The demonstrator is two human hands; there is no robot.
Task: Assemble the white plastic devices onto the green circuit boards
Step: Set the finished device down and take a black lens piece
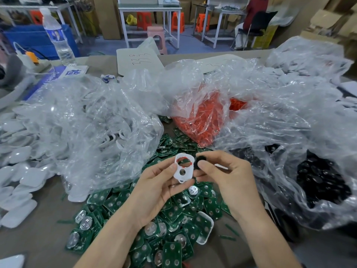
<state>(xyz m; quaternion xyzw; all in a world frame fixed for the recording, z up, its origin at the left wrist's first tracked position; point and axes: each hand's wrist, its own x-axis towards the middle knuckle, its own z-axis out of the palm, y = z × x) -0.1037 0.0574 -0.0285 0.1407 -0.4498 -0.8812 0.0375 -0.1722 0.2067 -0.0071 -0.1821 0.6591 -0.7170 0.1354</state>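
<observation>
My left hand holds a white plastic device shell upright between thumb and fingers; the shell has a large round opening with a red ring in it and a smaller hole below. My right hand pinches a small round black part right beside the shell's upper right edge. Beneath both hands lies a heap of green circuit boards with round metal contacts. One white shell lies among the boards at lower right.
Clear plastic bags surround the heap: one of white shells on the left, one of red parts behind, one of black parts on the right. Loose white covers lie far left. A water bottle stands at the back left.
</observation>
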